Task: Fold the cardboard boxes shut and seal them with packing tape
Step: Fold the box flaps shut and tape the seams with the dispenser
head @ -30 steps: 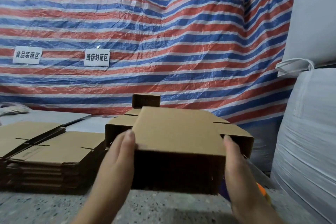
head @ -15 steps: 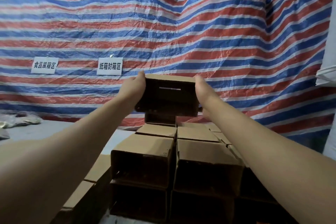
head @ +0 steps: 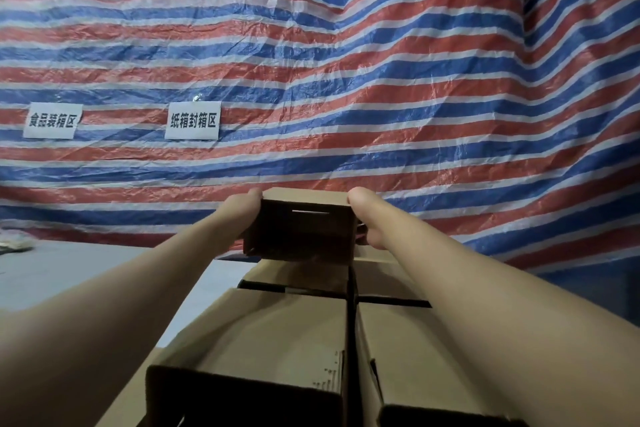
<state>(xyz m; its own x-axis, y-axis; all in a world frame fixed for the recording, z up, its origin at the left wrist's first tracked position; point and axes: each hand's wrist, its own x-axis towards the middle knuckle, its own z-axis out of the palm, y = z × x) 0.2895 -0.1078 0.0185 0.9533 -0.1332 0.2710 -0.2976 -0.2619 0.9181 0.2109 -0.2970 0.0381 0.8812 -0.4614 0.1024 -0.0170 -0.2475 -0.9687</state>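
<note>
A small brown cardboard box (head: 301,232) sits at arm's length, its dark near side with a thin slot facing me. My left hand (head: 242,217) grips its left side and my right hand (head: 367,224) grips its right side, thumbs at the top edge. The box rests on or just above the far row of a stack of folded cardboard boxes (head: 298,276). Two nearer boxes of that stack, one on the left (head: 263,333) and one on the right (head: 415,350), lie under my forearms. No tape is in view.
A red, white and blue striped tarp (head: 381,80) hangs close behind the stack and carries two white paper signs (head: 192,120). A grey table surface (head: 52,274) stretches to the left, with a pale crumpled thing (head: 14,243) at its far left edge.
The box went from close to me over the table out to arm's length, and has now come down from above the stack to its far row.
</note>
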